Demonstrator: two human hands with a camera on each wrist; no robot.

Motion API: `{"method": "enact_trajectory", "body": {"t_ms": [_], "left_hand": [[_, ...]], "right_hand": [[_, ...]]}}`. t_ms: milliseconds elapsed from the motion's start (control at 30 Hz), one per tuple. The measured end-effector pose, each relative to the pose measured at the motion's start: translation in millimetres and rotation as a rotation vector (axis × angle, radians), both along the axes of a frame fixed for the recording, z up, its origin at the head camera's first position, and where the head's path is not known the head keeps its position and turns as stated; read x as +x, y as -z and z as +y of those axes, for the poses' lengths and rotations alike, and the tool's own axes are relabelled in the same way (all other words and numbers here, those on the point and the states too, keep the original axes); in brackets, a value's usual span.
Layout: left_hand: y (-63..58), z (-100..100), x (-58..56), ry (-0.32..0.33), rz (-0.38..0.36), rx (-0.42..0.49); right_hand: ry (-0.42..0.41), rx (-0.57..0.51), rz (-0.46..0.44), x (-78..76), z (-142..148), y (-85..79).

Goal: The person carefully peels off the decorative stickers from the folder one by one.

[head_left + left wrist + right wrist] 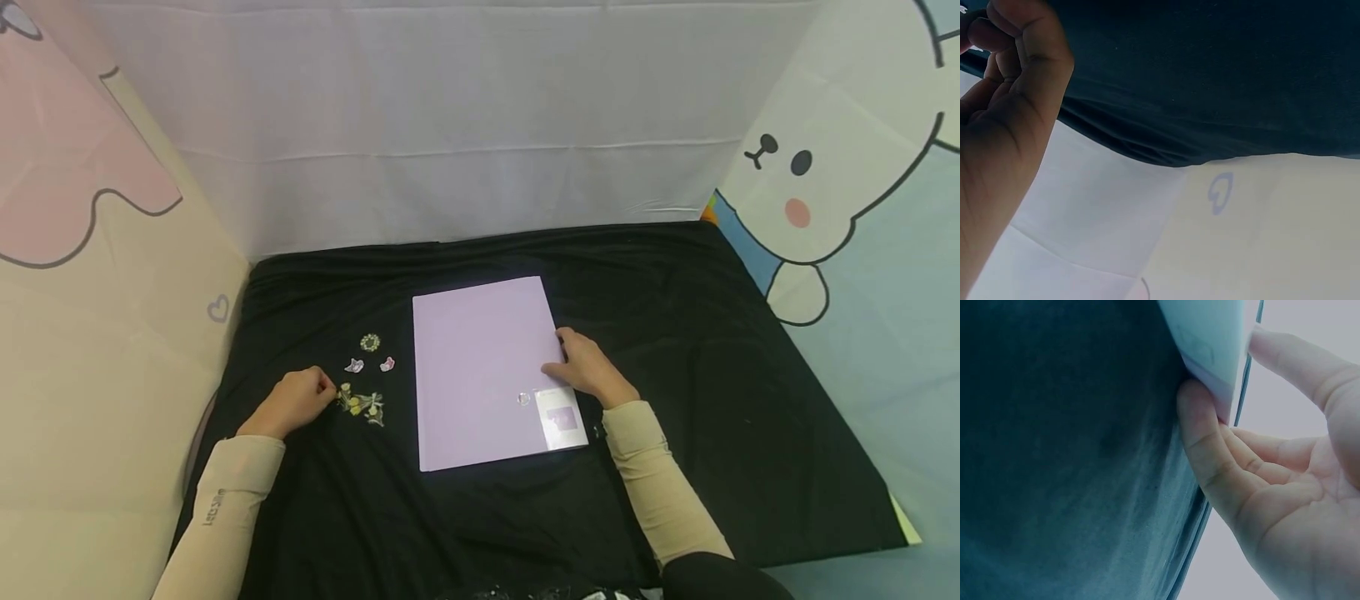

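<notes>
Black cloth (720, 400) covers the table in the middle of the frame, backed by a white sheet (465, 125) at the top, with a cartoon animal (810, 158) printed on the wall hanging at the upper right. On the cloth, at the centre of the frame, a lilac folder (480, 358) lies between the two hands. The right hand (592, 367) pinches its right edge: the thumb rests on the cover, and the right wrist view shows fingertips beneath the edge. The left hand (291, 402) is well apart from the folder, at the left of the frame, fingers curled and thumb drawn in against them. Its fingertips meet the left end of a yellow-and-white flower cluster (356, 402); whether they hold any of it, I cannot tell.

Just above that cluster, a pale butterfly (355, 366) and a pink butterfly (387, 364) lie side by side, and a small wreath (364, 343) lies above them, all left of the folder.

The folder is closed, so its contents are hidden. At its lower right corner sits a white label (547, 417) framing a lilac square; a small clear disc (524, 399) lies on the cover just left of the label.
</notes>
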State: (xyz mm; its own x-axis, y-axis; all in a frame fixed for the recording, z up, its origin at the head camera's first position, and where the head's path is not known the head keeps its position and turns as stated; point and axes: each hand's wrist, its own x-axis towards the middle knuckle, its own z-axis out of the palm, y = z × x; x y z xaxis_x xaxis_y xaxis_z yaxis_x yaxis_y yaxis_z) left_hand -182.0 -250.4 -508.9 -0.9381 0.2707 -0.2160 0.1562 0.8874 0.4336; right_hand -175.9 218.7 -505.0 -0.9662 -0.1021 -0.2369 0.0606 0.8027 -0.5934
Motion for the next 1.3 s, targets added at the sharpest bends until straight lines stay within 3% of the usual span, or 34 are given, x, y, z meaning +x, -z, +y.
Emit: {"method": "enact_trajectory", "body": {"t_ms": [300, 500, 633, 800, 1033, 1300], "left_hand": [[-3.6, 14.1, -5.6, 0.021, 0.048, 0.001], [-7.0, 48.7, -8.1, 0.088, 0.117, 0.026], [-0.1, 74.4, -10.3, 0.139, 0.155, 0.030], [4.8, 111.1, -11.6, 0.243, 0.219, 0.018], [5.8, 164.8, -12.7, 0.438, 0.356, -0.008], [-2.0, 217.5, -3.6, 0.596, 0.337, -0.065]], "right_hand": [[0.006, -0.003, 0.006, 0.4, -0.9, -2.6], [0.012, 0.000, 0.008, 0.1, -1.9, -3.3], [0.012, -0.003, 0.003, 0.7, -2.9, -2.1], [0.013, 0.000, -0.011, 1.8, -3.2, -0.6], [0.015, 0.002, -0.004, 1.4, -2.8, -2.6], [0.019, 0.000, -0.005, 1.0, -3.4, -1.4]]}}
